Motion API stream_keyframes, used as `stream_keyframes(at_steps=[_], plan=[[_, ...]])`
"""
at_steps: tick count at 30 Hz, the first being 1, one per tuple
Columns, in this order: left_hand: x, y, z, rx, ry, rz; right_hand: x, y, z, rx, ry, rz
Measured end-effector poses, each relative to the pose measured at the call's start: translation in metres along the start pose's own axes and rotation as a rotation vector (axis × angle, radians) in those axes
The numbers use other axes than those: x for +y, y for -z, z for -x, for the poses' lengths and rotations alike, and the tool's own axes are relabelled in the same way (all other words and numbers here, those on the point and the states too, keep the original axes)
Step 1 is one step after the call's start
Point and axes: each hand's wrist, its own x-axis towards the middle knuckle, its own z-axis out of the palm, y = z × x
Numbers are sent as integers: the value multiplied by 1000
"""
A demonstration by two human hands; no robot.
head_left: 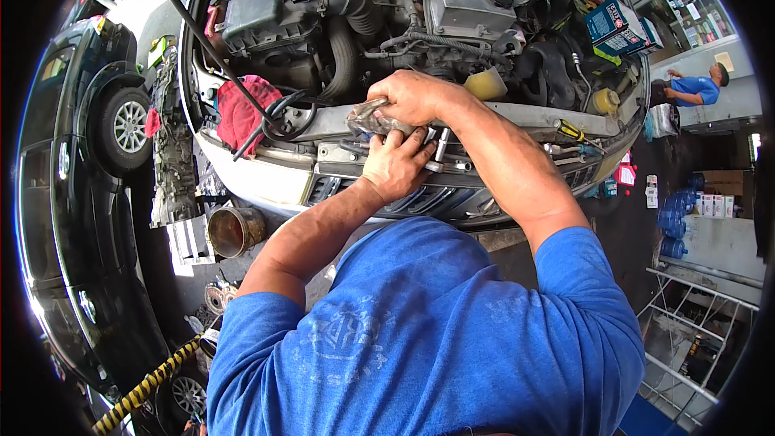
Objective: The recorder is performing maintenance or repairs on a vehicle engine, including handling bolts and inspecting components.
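At the front crossmember [517, 113] of an open engine bay, my right hand [420, 101] is closed on a grimy grey piece [363, 117], too unclear to identify. Just below it, my left hand [391, 165] has bent fingers against that piece and a small blue thing; its fingertips' hold is hidden. Wrenches and sockets [456, 166] lie beside my hands, with a yellow-handled screwdriver [571, 131] farther right. A red rag [238, 109] and black hose loops lie to the left. A translucent yellow container [484, 83] is just behind my right hand.
A hood prop rod [190, 20] slants across the bay's left. A dark parked car [64, 194], large metal part [169, 145], metal bucket [234, 232] and striped bar [145, 383] are at left. A co-worker [694, 89] is at right, near water jugs [674, 226] and a metal rack [686, 331].
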Motion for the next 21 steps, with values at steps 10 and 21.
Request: stream_keyframes(at_steps=[10,21], plan=[[3,-9,5,69,11,-1,36,-1,-8,45,42,-139],[-1,-13,7,99,-29,16,8,4,-1,75,68,-79]])
